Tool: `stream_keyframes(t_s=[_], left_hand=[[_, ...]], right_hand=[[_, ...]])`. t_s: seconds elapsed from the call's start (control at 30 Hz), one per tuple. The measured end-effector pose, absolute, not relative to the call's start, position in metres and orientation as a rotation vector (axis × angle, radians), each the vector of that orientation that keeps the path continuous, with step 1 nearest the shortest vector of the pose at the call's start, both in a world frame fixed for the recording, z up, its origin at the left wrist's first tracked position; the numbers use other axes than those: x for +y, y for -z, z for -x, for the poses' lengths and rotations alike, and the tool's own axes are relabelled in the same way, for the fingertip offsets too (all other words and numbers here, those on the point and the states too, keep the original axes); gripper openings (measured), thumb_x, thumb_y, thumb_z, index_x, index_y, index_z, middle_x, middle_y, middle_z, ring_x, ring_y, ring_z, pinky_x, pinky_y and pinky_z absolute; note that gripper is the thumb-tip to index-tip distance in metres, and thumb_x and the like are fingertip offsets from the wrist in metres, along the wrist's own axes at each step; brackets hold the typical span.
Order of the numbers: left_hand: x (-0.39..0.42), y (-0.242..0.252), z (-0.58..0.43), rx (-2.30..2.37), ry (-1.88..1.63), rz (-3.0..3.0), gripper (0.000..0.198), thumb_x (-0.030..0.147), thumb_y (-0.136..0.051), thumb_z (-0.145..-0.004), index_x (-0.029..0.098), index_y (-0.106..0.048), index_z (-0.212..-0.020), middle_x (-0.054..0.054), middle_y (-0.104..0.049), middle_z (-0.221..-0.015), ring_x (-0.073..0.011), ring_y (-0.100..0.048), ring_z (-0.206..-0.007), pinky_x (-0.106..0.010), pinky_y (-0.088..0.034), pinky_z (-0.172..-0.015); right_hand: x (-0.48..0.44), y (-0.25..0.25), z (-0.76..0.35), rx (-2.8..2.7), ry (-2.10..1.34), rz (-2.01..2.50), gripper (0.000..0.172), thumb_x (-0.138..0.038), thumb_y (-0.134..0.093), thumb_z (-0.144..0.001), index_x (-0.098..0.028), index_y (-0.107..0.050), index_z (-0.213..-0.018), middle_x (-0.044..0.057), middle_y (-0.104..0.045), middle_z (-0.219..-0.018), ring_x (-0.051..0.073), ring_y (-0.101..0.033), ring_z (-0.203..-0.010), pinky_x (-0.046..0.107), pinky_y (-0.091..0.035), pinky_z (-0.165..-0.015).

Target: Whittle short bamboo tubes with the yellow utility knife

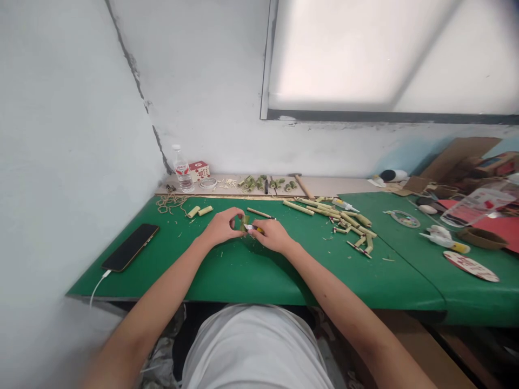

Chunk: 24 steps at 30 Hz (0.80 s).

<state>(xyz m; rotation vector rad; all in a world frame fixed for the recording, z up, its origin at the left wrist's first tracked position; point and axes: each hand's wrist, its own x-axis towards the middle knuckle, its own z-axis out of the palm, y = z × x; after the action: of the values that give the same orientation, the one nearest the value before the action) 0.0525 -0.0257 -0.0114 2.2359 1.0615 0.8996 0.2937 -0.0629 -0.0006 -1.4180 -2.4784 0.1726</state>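
My left hand (pixel 221 227) is curled round a short green bamboo piece (pixel 244 223), pinching it over the green table (pixel 243 270). My right hand (pixel 271 235) is closed on a small tool with a yellow and pink handle (pixel 254 229), whose tip meets the bamboo piece. Both hands rest close together near the table's middle. Small shavings lie around them.
A black phone (pixel 130 247) on a white cable lies at the left. Bamboo sticks (pixel 336 216) are piled to the right, two short pieces (pixel 199 211) and twine (pixel 170 202) at the back left. A water bottle (pixel 183 169), hammer (pixel 302 185) and clutter (pixel 466 216) line the back and right.
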Motion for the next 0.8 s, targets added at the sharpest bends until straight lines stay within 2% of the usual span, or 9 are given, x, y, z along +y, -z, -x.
stream_keyframes(t_s=[0.13,0.33,0.57,0.8], left_hand=[[-0.026,0.008,-0.053,1.089,-0.905,-2.204,0.044,0.042,-0.089,-0.077,0.023,-0.069,-0.112,0.003,-0.058,-0.077,-0.0170,-0.052,-0.067,-0.029,-0.039,-0.065],[-0.025,0.003,-0.051,1.117,-0.907,-2.164,0.043,0.033,-0.086,-0.075,0.023,-0.068,-0.112,0.005,-0.055,-0.072,-0.0162,-0.050,-0.063,-0.029,-0.036,-0.063],[-0.031,-0.001,-0.053,1.081,-0.849,-2.173,0.049,0.046,-0.091,-0.076,0.024,-0.068,-0.114,0.003,-0.057,-0.076,-0.0178,-0.052,-0.067,-0.030,-0.037,-0.064],[-0.027,0.007,-0.054,1.091,-0.851,-2.172,0.048,0.045,-0.091,-0.077,0.025,-0.066,-0.112,0.005,-0.056,-0.073,-0.0177,-0.052,-0.065,-0.030,-0.037,-0.064]], right_hand=[[-0.062,0.000,-0.292,-2.456,-0.147,1.472,0.031,-0.043,-0.054,-0.113,-0.020,-0.075,-0.106,0.008,-0.081,-0.097,0.022,-0.068,-0.083,0.031,-0.027,-0.067],[-0.059,0.002,-0.287,-2.415,-0.118,1.539,0.033,-0.047,-0.055,-0.112,-0.022,-0.076,-0.106,0.009,-0.082,-0.102,0.024,-0.071,-0.087,0.030,-0.027,-0.066],[-0.042,0.000,-0.320,-2.061,-0.085,1.851,0.040,-0.046,-0.045,-0.114,-0.020,-0.076,-0.114,0.012,-0.081,-0.100,0.027,-0.071,-0.086,0.032,-0.029,-0.064],[-0.050,0.004,-0.308,-2.235,-0.177,1.600,0.036,-0.045,-0.048,-0.112,-0.021,-0.074,-0.105,0.009,-0.079,-0.090,0.024,-0.067,-0.080,0.030,-0.030,-0.066]])
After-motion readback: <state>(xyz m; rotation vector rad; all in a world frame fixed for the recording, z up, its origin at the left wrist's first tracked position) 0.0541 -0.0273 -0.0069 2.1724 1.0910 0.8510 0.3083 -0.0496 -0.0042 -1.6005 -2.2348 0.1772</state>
